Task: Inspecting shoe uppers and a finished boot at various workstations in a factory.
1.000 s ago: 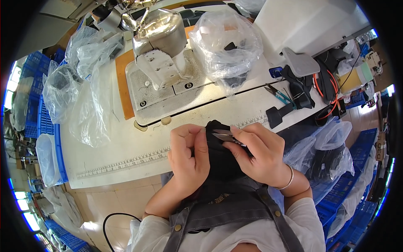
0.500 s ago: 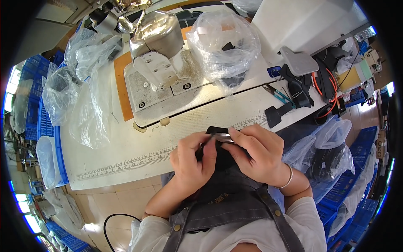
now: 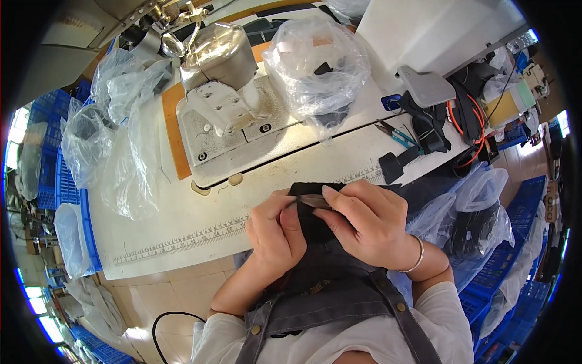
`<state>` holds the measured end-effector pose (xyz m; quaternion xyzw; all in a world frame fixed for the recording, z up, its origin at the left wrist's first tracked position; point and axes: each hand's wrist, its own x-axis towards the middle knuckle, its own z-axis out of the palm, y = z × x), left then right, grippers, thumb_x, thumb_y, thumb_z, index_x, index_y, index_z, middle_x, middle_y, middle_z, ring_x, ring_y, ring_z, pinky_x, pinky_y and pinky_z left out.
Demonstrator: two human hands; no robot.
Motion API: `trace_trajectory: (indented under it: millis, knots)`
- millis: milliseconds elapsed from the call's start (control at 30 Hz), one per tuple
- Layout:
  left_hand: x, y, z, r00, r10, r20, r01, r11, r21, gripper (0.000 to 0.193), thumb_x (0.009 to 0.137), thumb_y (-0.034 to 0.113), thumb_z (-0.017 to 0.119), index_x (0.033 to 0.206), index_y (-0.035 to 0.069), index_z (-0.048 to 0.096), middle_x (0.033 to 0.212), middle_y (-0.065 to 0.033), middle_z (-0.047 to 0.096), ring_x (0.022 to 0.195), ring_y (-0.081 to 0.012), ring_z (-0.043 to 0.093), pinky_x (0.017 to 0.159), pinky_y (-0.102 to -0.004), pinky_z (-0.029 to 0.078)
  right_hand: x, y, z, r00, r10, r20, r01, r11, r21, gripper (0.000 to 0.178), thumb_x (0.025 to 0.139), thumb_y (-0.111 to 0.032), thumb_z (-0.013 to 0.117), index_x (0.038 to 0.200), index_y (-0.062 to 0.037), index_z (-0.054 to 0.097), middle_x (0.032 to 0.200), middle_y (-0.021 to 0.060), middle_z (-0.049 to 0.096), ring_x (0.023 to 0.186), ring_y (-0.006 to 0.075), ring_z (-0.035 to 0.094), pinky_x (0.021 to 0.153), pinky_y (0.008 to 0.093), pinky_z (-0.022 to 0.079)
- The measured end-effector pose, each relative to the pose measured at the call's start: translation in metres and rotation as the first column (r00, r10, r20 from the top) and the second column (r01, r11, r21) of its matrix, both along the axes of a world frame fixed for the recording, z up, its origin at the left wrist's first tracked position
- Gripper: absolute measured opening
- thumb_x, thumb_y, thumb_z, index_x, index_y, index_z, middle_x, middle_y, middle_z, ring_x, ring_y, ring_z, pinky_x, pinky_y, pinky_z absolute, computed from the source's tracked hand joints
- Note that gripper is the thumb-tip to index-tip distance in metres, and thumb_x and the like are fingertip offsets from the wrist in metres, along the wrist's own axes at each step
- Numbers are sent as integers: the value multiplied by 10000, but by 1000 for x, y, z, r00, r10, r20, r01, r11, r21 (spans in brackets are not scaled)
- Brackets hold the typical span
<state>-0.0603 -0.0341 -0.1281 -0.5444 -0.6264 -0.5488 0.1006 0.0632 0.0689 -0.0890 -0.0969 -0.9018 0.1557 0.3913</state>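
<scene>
My left hand point(image 3: 276, 229) is closed, its thumb and finger pinching the left edge of a piece of black fabric point(image 3: 314, 225) in front of my apron. In my right hand point(image 3: 371, 223) is a small silvery tool point(image 3: 313, 201) with two slim arms, perhaps snips or tweezers; the fingers cover its rear part. The tool points left, toward the left fingertips, and lies over the cloth. Both hands are just off the near edge of the white sewing table point(image 3: 182, 224). How much of the cloth hangs down is hard to tell against the dark apron.
A metal sewing machine point(image 3: 221, 79) stands beyond my hands, with a clear plastic bag point(image 3: 318, 67) of dark pieces beside it. Teal-handled pliers point(image 3: 400, 138) and a black strap piece point(image 3: 397, 165) lie at right. More plastic bags point(image 3: 130, 164) cover the table's left; blue crates point(image 3: 506, 242) stand at the right.
The metal tool has tilted and shows less of its gap between the arms. More of the black fabric is spread between my hands, and my left hand has shifted slightly left.
</scene>
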Motion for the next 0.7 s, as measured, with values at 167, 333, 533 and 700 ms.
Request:
trace_trajectory:
  millis: [167,333,533,700]
  knots:
    - [-2,-4,-5,995,-94,-18,95,995,42,193,823,-55,511,1002,-45,441,832,-237,581,532,-288,558,443,-319,436,-1,0,-1,1000,9,-11,-9,1000,-9,282,618,-83,738,860,-13,612,641,23,449,474,135,468,397,250,351]
    - [-1,-6,1,991,-96,-96,100,994,39,302,749,-102,539,1023,-11,452,830,-228,586,559,-302,579,445,-335,455,-3,6,-7,994,71,-87,-73,997,-24,296,594,-94,749,848,-31,611,633,20,475,468,142,472,395,265,343]
    - [2,-3,-6,996,-49,-72,59,986,158,281,713,-112,545,973,-17,501,836,-240,606,596,-316,610,488,-327,487,-2,9,-15,985,111,-135,-114,993,-15,316,582,-95,757,855,-31,611,655,24,503,472,145,481,399,265,353]
    - [3,-8,-1,999,-15,-31,18,995,97,225,692,-117,525,898,-25,536,834,-238,614,607,-312,621,501,-307,493,0,4,-12,988,75,-139,-78,997,-21,336,576,-101,763,868,-28,613,660,33,502,483,153,493,408,261,368]
